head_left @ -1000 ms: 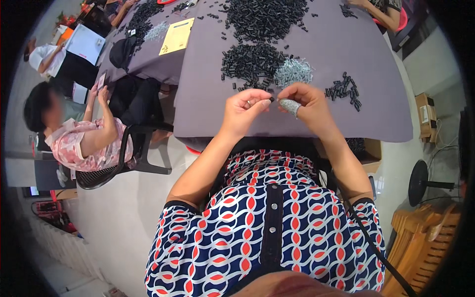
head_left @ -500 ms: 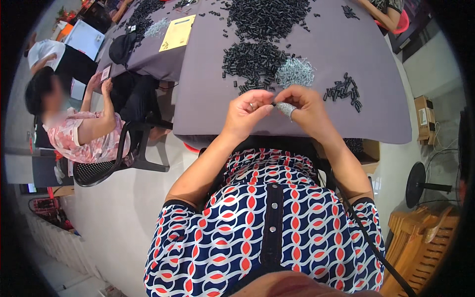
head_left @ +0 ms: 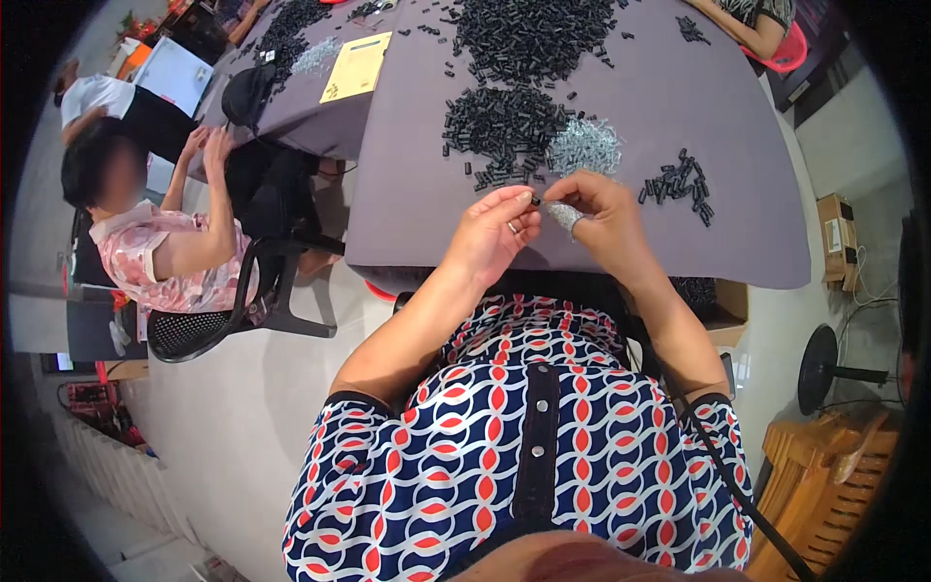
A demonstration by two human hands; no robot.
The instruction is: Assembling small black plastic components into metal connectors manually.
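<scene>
Over the near edge of the cloth-covered table (head_left: 436, 223), my left hand (head_left: 488, 241) pinches a small black cylindrical piece (head_left: 536, 201) between thumb and fingertips. A ring is on one of its curled fingers. Close beside it, my right hand (head_left: 609, 225) has thumb and index finger drawn together near the piece. Whatever lies in that pinch is too small to make out. Silvery-grey wrapping (head_left: 562, 215) covers the right thumb. Just beyond my hands lie a heap of black cylindrical pieces (head_left: 499, 131) and a pile of small silver metal pins or screws (head_left: 584, 147).
Right of my hands lies a smaller group of black pieces (head_left: 679, 187). A larger black heap (head_left: 533, 39) is farther back. A yellow booklet (head_left: 357, 68) rests to the left. A person in a pink patterned shirt (head_left: 179, 254) sits at left; another person's arm (head_left: 747, 37) rests at far right.
My left hand has turned, so its palm and curled fingers show more, and the black piece is now visible. My hands are slightly farther apart. The seated person at left has raised their hands.
</scene>
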